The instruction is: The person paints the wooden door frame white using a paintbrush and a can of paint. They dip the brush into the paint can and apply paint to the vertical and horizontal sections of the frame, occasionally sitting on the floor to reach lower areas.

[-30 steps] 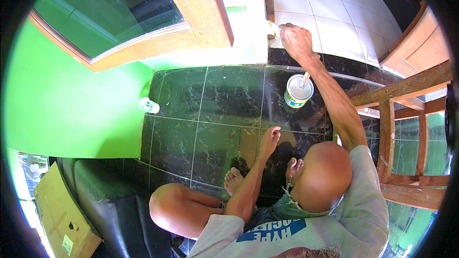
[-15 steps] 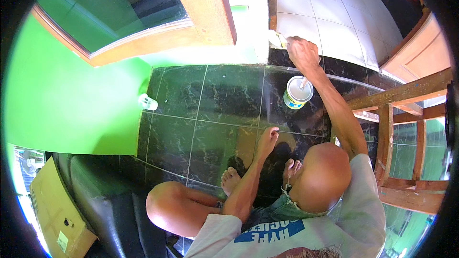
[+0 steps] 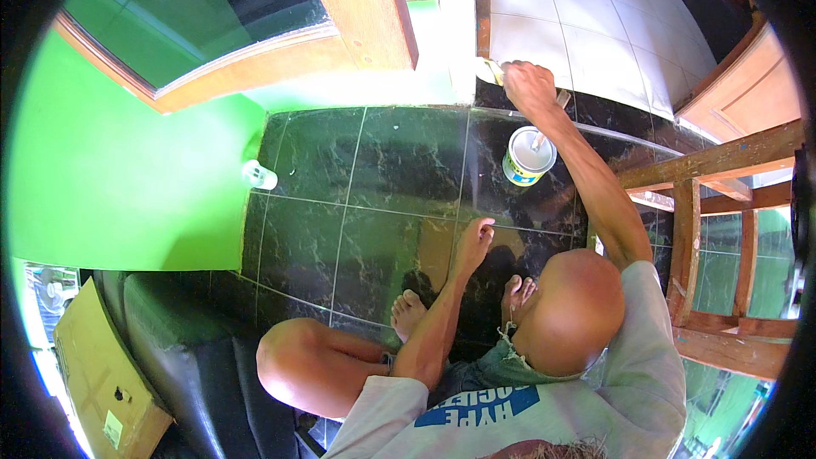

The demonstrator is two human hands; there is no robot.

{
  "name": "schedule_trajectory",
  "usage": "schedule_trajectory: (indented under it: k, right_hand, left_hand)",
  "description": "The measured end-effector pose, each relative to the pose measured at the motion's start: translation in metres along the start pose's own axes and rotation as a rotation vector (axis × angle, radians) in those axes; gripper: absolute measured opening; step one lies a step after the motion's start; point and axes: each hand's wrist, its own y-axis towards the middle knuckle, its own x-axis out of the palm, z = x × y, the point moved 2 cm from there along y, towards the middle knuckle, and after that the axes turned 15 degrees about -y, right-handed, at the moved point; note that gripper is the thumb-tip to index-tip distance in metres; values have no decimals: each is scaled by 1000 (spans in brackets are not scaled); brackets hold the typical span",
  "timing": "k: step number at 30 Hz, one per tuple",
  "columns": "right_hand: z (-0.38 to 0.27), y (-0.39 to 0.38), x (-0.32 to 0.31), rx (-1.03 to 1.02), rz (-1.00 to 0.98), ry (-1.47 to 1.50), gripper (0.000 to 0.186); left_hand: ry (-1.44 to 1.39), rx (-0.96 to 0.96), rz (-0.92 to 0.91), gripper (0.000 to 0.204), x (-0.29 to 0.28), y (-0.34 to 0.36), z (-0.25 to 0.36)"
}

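Observation:
My right hand (image 3: 530,87) reaches far forward, its fingers closed round a paintbrush. The pale brush head (image 3: 490,70) is at the foot of the white wall edge beside the doorway; whether the bristles touch it I cannot tell. Below my right forearm, an open paint can (image 3: 520,172) stands upright on the dark floor, pale paint inside and a stick (image 3: 538,141) leaning in it. My left hand (image 3: 474,245) hangs over the tiles between my knees, fingers loosely curled in, with nothing visible in them.
Dark marbled tiles (image 3: 314,242) cover the floor, meeting white tiles (image 3: 586,42) past the doorway. A wooden frame (image 3: 685,238) stands close at my right. On the left are a green wall (image 3: 127,195), a white cup-like object (image 3: 259,175), a black seat (image 3: 183,340) and a cardboard box (image 3: 102,365).
My right hand has shifted slightly left with the paintbrush, along the wall's lower edge. The left hand stays over nearly the same spot, and the can has not moved on the floor.

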Motion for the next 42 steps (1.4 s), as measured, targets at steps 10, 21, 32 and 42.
schedule_trajectory:
  k: [10, 21, 32, 42]
  right_hand:
    - [-8, -15, 16, -32, 11, 42, 9]
    - [-16, -31, 51, 15, -33, 54, 9]
    - [-21, -25, 47, 28, 36, 110, 15]
    - [-25, -42, 58, 101, -61, 179, 11]
  left_hand:
    - [7, 33, 12, 30, 0, 4, -5]
    - [-31, -20, 0, 31, 0, -2, -4]
    - [-47, -29, -5, 31, -2, -3, 3]
    - [-47, 34, -2, 30, -1, -4, 7]
